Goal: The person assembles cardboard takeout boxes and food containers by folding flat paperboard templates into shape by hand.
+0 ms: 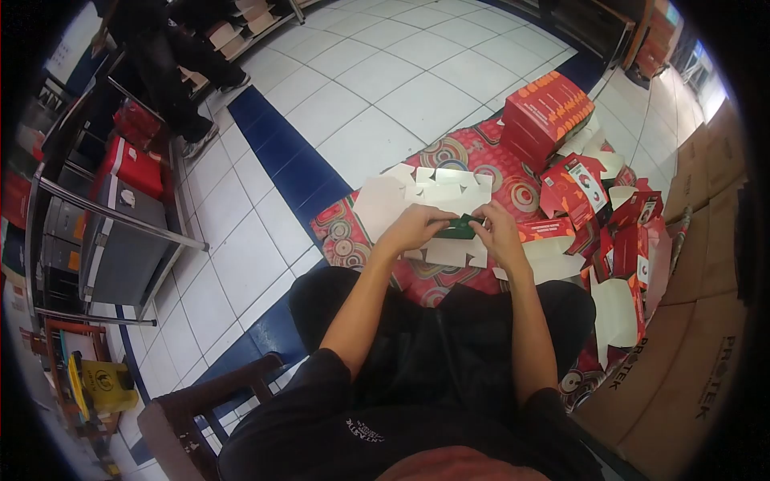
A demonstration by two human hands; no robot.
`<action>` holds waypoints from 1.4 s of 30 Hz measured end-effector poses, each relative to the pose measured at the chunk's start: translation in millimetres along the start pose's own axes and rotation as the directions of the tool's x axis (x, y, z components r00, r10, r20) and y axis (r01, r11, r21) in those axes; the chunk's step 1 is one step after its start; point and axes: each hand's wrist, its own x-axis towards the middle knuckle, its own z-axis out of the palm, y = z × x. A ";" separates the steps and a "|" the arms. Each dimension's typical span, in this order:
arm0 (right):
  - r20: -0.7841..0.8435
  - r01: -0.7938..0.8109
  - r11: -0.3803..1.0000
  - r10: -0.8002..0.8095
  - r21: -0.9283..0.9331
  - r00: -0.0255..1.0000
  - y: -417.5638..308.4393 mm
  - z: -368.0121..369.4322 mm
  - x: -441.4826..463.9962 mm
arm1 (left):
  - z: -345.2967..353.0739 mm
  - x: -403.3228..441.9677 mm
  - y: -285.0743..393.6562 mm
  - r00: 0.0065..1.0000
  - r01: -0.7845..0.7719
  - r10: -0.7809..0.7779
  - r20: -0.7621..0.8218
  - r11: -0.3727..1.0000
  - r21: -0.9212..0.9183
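Between my two hands is a small dark green carton (459, 231), its exact shape partly covered by fingers. My left hand (415, 228) pinches its left end. My right hand (499, 234) is closed on its right end, thumb and fingers pressed together. Under and behind them, a flat white cardboard blank (393, 195) with cut flaps lies on the red patterned cloth (342, 235). Another white flap (455, 254) shows just below the carton; whether it joins the green piece, I cannot tell.
Red printed boxes (548, 110) stand stacked at the back right. Loose red and white cartons (576, 190) are heaped on the right. Brown PROTEK cartons (670, 361) line the right edge. A metal-framed rack (120, 212), a yellow bin (110, 386) and a standing person (164, 72) are left.
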 end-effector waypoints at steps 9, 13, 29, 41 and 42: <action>0.072 0.087 0.996 -0.085 -0.026 0.994 -13.1 3.9 -5.6 | -2.6 -2.5 13.1 0.994 0.066 -0.061 0.092 0.996 -0.056; -0.101 0.110 0.992 -0.117 -0.069 0.988 -32.7 7.0 -0.1 | 1.7 2.0 35.3 0.997 0.068 -0.067 0.028 0.998 -0.018; -0.235 -0.209 0.816 0.384 0.539 0.893 10.4 42.3 0.4 | 33.3 12.5 43.4 0.806 -0.194 0.232 -0.545 0.973 0.128; -0.514 0.164 0.972 -0.229 -0.169 0.826 -36.2 24.4 -3.2 | 44.0 17.9 35.5 0.738 -0.224 -0.013 -0.674 0.938 -0.263; -0.440 0.157 0.961 -0.246 -0.228 0.864 -36.9 23.6 -5.2 | 40.3 17.7 41.4 0.745 -0.240 -0.065 -0.664 0.903 -0.358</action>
